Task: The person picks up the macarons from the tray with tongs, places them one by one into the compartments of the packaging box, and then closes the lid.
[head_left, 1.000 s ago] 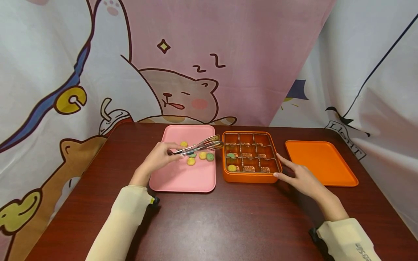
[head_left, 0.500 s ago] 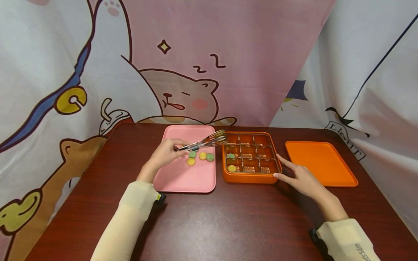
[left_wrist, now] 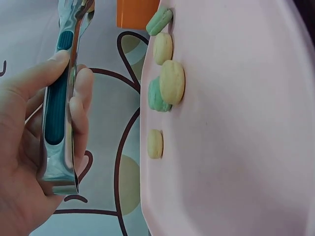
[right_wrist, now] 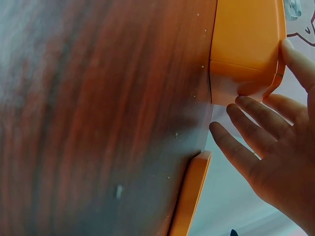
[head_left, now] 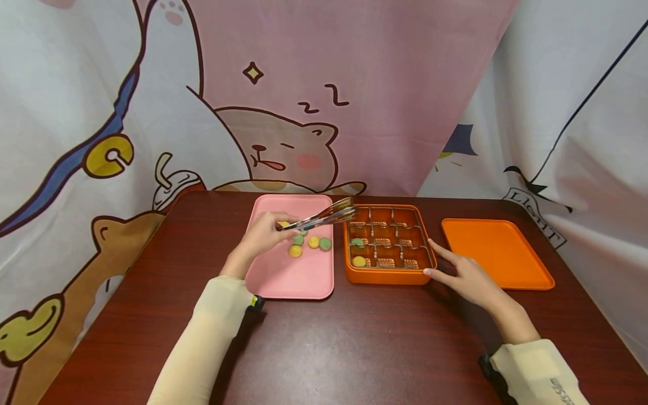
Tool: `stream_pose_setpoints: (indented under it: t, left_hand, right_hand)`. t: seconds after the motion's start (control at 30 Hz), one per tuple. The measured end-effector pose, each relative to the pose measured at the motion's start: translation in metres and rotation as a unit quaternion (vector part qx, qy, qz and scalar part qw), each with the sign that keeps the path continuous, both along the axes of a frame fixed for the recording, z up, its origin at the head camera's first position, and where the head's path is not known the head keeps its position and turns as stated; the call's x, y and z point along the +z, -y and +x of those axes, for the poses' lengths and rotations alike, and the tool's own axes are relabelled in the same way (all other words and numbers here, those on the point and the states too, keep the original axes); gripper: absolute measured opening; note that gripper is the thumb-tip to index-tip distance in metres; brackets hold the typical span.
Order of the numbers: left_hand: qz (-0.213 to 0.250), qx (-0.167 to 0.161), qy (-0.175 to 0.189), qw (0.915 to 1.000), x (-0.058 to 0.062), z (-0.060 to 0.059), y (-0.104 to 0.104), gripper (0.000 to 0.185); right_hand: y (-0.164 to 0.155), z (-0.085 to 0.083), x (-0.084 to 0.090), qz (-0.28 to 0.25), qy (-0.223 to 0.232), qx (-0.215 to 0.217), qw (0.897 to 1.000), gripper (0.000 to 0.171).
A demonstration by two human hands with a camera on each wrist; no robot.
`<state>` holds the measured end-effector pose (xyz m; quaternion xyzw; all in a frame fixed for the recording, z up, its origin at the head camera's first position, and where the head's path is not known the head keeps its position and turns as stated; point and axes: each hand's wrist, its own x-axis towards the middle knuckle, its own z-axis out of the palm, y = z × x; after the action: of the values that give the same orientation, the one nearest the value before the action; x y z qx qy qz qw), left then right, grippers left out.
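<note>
My left hand (head_left: 263,233) holds metal tongs (head_left: 324,218) with teal grips, pinched between thumb and fingers. Their tips hang over the left edge of the orange box (head_left: 390,275); whether they clasp anything cannot be made out. Beneath that hand, several yellow and green macarons (left_wrist: 172,82) lie on the pink tray (head_left: 288,281). Clear dividers split the box into compartments. A green macaron (head_left: 357,242) sits in its left column, with a yellow macaron (head_left: 359,261) in the front left compartment. My right hand (head_left: 473,281) touches the box's front right corner, fingers spread and fairly straight.
An orange lid (head_left: 498,253) lies flat to the right of the box. Everything stands on a dark brown table (head_left: 324,349). Behind it hangs a printed curtain (head_left: 385,112) with cartoon animals.
My left hand has moved rightward and slightly away from me, carrying the tongs from over the pink tray to the box's left edge. The right hand and the box have stayed put.
</note>
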<state>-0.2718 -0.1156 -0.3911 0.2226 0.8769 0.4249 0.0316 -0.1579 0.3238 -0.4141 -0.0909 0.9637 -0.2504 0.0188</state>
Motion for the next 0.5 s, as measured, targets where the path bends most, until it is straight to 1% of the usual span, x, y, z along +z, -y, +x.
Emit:
stream_pose_setpoints:
  t: [0.23,0.4,0.5]
  left_hand:
    - [-0.019,0.001,-0.029,0.9994,-0.002,-0.004,-0.006,0.030]
    - [-0.008,-0.001,-0.021,0.9997,-0.003,-0.005,-0.010,0.030]
    - [0.005,-0.002,-0.009,0.9999,-0.003,-0.006,-0.013,0.030]
  right_hand:
    - [-0.001,0.000,-0.001,-0.001,0.000,0.000,1.000,0.079]
    - [-0.001,0.000,-0.002,-0.002,0.001,0.000,1.000,0.079]
    - [0.000,0.000,-0.002,-0.003,0.004,0.000,1.000,0.079]
